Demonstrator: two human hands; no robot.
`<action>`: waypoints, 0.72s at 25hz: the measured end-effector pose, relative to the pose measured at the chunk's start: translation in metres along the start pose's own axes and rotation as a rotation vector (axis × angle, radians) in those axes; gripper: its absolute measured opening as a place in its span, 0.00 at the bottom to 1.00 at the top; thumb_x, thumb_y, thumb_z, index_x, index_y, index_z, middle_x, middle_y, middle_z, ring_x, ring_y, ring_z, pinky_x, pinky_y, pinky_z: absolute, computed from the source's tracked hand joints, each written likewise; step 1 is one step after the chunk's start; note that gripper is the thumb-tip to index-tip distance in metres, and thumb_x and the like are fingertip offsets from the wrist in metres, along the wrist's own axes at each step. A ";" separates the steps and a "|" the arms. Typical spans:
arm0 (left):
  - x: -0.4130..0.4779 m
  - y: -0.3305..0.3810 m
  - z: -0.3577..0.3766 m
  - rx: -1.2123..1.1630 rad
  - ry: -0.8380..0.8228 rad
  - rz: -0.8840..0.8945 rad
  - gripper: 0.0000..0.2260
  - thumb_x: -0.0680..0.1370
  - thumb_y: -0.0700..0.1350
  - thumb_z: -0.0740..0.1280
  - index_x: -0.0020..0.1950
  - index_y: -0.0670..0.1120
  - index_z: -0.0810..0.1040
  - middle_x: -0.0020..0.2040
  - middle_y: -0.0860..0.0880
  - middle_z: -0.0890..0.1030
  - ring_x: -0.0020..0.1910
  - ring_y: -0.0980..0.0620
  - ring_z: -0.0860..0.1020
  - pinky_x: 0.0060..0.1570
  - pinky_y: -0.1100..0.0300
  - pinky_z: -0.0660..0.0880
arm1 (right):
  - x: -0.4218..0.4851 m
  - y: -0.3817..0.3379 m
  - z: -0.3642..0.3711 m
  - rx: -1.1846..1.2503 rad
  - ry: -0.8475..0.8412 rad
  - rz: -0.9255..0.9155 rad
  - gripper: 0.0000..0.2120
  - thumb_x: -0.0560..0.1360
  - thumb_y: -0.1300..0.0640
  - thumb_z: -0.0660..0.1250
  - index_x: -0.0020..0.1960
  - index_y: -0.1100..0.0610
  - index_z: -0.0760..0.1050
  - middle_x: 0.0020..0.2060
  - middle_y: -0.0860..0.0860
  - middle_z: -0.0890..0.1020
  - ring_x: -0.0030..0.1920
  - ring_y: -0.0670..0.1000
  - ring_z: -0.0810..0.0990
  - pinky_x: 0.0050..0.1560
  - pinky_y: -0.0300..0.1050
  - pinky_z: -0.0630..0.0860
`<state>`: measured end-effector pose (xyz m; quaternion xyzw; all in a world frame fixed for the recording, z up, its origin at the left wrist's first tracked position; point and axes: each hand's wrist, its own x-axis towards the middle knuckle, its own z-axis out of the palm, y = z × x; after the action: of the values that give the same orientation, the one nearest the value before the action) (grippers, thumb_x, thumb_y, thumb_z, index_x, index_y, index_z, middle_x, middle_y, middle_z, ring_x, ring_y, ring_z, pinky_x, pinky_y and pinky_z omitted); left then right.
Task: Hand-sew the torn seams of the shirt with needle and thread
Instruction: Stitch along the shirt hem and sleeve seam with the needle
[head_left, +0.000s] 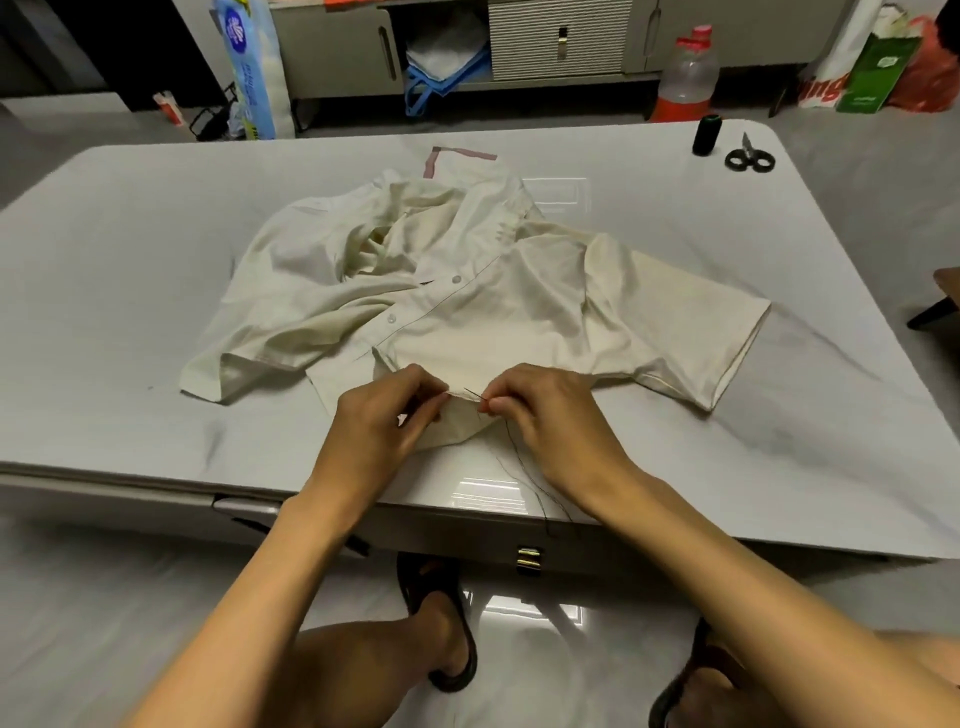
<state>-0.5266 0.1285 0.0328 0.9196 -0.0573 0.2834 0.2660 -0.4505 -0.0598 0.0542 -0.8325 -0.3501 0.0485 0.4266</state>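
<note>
Red "ing" on white bag

A home room: low cabinet, shopping bags.

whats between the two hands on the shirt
The needle, pinched by the right hand, points at the left hand over the shirt hem; head view.

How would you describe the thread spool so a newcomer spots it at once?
Find the white table, then its far right corner, beyond the shirt. Two black things sit there; the spool is the upright cylinder, left of the flat-lying scissors with ring handles.
</note>
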 end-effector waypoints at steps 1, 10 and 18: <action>-0.001 -0.004 0.000 0.025 0.015 0.024 0.03 0.74 0.35 0.74 0.46 0.38 0.82 0.38 0.48 0.83 0.39 0.57 0.80 0.41 0.66 0.76 | 0.002 0.002 0.001 0.003 0.022 -0.008 0.06 0.76 0.65 0.67 0.45 0.59 0.83 0.42 0.51 0.84 0.45 0.48 0.80 0.51 0.41 0.73; -0.007 -0.013 0.004 0.051 0.078 0.131 0.06 0.75 0.35 0.72 0.50 0.43 0.79 0.40 0.46 0.83 0.37 0.53 0.82 0.36 0.58 0.77 | -0.006 0.011 -0.003 -0.031 0.037 -0.174 0.05 0.77 0.62 0.65 0.47 0.59 0.80 0.35 0.46 0.81 0.41 0.41 0.77 0.41 0.33 0.73; -0.004 -0.007 0.001 -0.012 0.054 0.164 0.02 0.78 0.37 0.69 0.45 0.41 0.79 0.48 0.47 0.86 0.47 0.57 0.82 0.45 0.73 0.75 | -0.002 0.017 -0.005 -0.056 -0.044 -0.183 0.09 0.78 0.61 0.65 0.57 0.54 0.79 0.36 0.41 0.80 0.36 0.33 0.77 0.43 0.27 0.72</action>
<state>-0.5280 0.1340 0.0269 0.9022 -0.1267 0.3285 0.2491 -0.4411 -0.0706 0.0443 -0.8074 -0.4353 0.0178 0.3979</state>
